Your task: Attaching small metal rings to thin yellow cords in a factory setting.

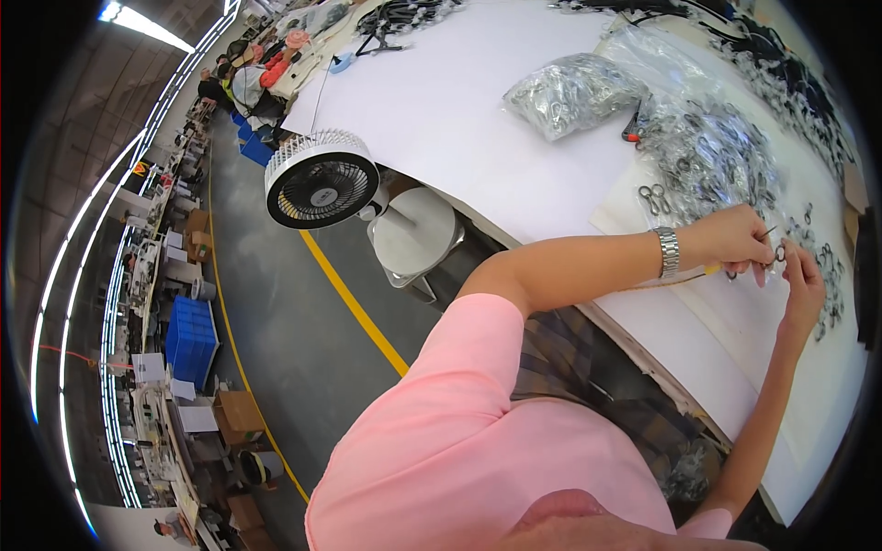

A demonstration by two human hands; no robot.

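Observation:
My left hand [737,237], with a metal watch [669,253] on its wrist, is closed above the right part of the white table [459,101]. A thin dark pointed piece [770,230] sticks out from its fingertips. Close beside it, my right hand [805,286] pinches a small metal ring fitting [781,253]. The fingertips of both hands nearly meet there. A thin yellow-orange strip [712,270] runs out below my left hand; what it belongs to is hidden. Just beyond lies a heap of metal fittings in clear plastic [717,156], with loose ringed fittings [654,199] next to it.
A full clear plastic bag [574,92] and a red-and-black handled tool [632,127] lie farther back. More fittings [830,285] are scattered at the right. Left of the table stand a fan [322,188] and a round stool [415,230]. People [248,87] are far off.

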